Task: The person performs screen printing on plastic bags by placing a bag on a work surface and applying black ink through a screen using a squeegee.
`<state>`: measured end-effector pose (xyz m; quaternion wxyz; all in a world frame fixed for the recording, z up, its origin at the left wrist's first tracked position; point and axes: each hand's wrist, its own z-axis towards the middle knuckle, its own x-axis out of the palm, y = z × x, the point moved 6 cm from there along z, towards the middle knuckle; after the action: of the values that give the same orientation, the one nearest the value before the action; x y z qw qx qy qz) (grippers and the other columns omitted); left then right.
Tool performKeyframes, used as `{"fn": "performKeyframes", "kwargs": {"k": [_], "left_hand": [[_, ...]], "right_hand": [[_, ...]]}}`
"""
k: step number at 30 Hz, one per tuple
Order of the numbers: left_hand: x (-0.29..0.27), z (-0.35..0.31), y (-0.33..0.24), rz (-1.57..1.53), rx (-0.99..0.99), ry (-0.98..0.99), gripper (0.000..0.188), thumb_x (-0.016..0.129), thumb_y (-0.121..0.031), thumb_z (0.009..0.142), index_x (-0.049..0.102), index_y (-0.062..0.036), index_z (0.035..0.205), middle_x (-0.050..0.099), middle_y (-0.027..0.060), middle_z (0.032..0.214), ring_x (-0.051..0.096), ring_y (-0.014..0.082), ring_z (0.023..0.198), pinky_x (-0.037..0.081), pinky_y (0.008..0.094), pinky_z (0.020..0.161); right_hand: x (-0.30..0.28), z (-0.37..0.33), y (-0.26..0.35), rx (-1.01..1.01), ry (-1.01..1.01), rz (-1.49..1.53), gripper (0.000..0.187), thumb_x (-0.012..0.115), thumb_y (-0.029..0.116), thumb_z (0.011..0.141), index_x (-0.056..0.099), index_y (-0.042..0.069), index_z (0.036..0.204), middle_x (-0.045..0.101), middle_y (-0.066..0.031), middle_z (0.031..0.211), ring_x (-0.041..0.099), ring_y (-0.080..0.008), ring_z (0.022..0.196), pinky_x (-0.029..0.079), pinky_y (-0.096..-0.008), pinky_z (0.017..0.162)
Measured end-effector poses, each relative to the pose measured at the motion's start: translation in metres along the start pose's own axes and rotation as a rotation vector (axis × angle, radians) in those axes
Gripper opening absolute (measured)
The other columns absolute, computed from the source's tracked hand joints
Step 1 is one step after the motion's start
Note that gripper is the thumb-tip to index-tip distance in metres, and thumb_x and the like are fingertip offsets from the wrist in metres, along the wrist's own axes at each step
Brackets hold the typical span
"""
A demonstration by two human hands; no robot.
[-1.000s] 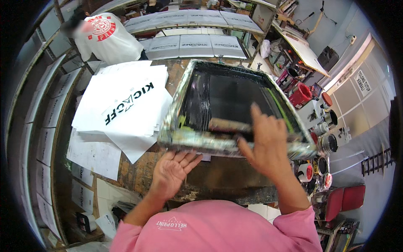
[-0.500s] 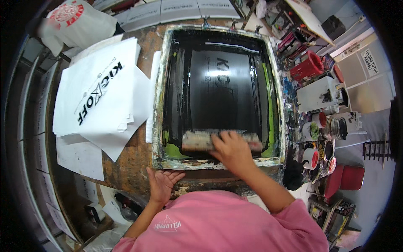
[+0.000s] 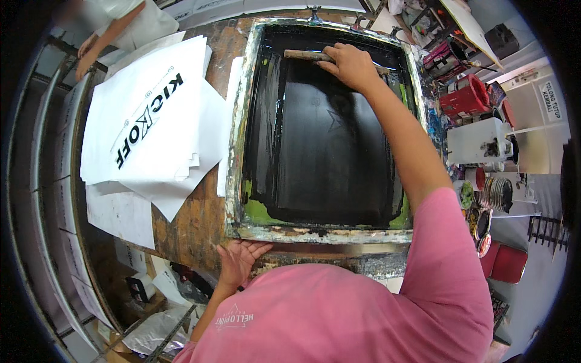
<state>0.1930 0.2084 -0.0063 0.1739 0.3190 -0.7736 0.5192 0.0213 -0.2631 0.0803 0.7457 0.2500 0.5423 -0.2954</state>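
My right hand [image 3: 352,65] grips the wooden handle of a squeegee [image 3: 301,55] at the far end of a screen-printing frame [image 3: 327,234]. Black ink covers most of the mesh [image 3: 330,163], with green showing along its edges and faint lettering in the middle. Close to the frame's near left corner, my left hand [image 3: 238,261] lies palm up with its fingers apart, holding nothing. A stack of white printed sheets [image 3: 145,115] with black lettering lies left of the frame.
Another person in a white shirt [image 3: 145,27] stands at the far left, an arm lowered by a rack [image 3: 72,151]. Ink tubs and a red bucket [image 3: 463,97] crowd the right side. Clamps [image 3: 313,15] hold the frame's far edge on the wooden table [image 3: 189,227].
My right hand has pushed the squeegee from the near end of the screen to the far end. My left hand has hardly moved. The other person's arm has come into view.
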Motion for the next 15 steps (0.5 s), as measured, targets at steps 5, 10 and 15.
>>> {"fn": "performKeyframes", "kwargs": {"k": [5,10,15], "left_hand": [[-0.007,0.003,0.004,-0.137,0.075,0.095,0.11,0.032,-0.087,0.087,0.041,0.0059,0.145,0.056,0.0268,0.138,0.054,0.0395,0.131,0.04,0.0576,0.114],[-0.002,0.002,0.001,-0.132,0.14,0.168,0.108,0.031,-0.088,0.086,0.046,0.0024,0.144,0.059,0.0272,0.136,0.055,0.0406,0.13,0.039,0.0572,0.115],[0.022,-0.008,-0.031,-0.082,0.183,0.318,0.109,0.036,-0.09,0.083,0.047,-0.0025,0.146,0.056,0.0286,0.141,0.051,0.044,0.135,0.036,0.0588,0.115]], "right_hand": [[-0.045,-0.045,0.042,0.011,0.32,0.2,0.043,0.059,0.052,0.096,0.07,0.013,0.106,0.073,-0.0175,0.102,0.07,-0.039,0.097,0.055,-0.0521,0.084],[-0.114,-0.194,0.151,0.049,0.415,0.226,0.038,0.065,0.043,0.094,0.067,0.008,0.109,0.066,-0.0182,0.094,0.066,-0.04,0.088,0.051,-0.052,0.078],[-0.169,-0.248,0.19,0.135,0.166,0.168,0.031,0.072,0.036,0.088,0.065,0.011,0.104,0.058,-0.0121,0.093,0.062,-0.0316,0.096,0.051,-0.0449,0.079]]}}
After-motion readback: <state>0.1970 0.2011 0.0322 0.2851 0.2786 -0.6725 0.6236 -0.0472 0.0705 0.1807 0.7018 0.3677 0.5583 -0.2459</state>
